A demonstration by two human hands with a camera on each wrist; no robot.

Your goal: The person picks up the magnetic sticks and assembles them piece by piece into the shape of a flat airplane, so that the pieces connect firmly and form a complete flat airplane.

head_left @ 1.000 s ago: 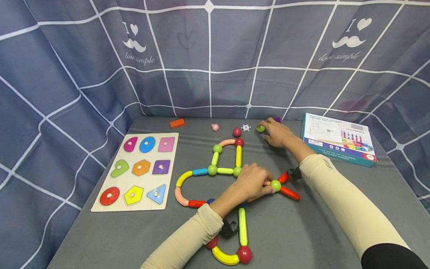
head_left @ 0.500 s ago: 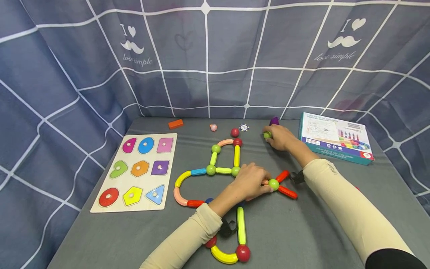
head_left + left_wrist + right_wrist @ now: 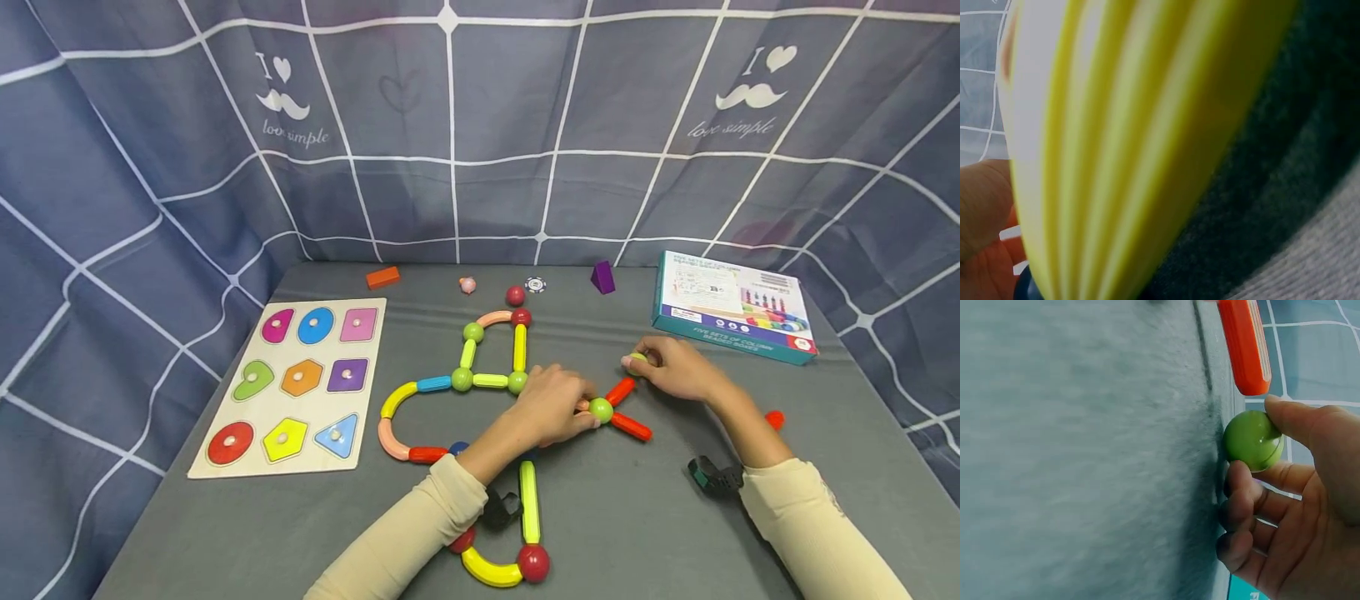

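Observation:
In the head view, my left hand (image 3: 551, 407) grips a short pink rod on the figure's right side. Joined to that rod is a green ball (image 3: 601, 410), from which an upper red rod (image 3: 621, 391) and a lower red rod (image 3: 632, 427) fork outward. My right hand (image 3: 678, 369) pinches another green ball (image 3: 1252, 440) between thumb and fingers, near the upper red rod's free end; the right wrist view shows a small gap between them. A yellow-green ribbed rod (image 3: 1129, 137) fills much of the left wrist view. My left hand and forearm hide the figure's middle.
Rods and balls form a figure, with a red ball (image 3: 534, 563) at its bottom. A shape puzzle board (image 3: 300, 408) lies left, a cardboard box (image 3: 731, 308) back right. Along the back are an orange block (image 3: 383, 277), a loose red ball (image 3: 515, 296), a poker chip (image 3: 535, 285) and a purple block (image 3: 603, 277).
My right hand has picked up the green ball from the back and brought it forward and right to the upper red rod. My left hand keeps its grip in place.

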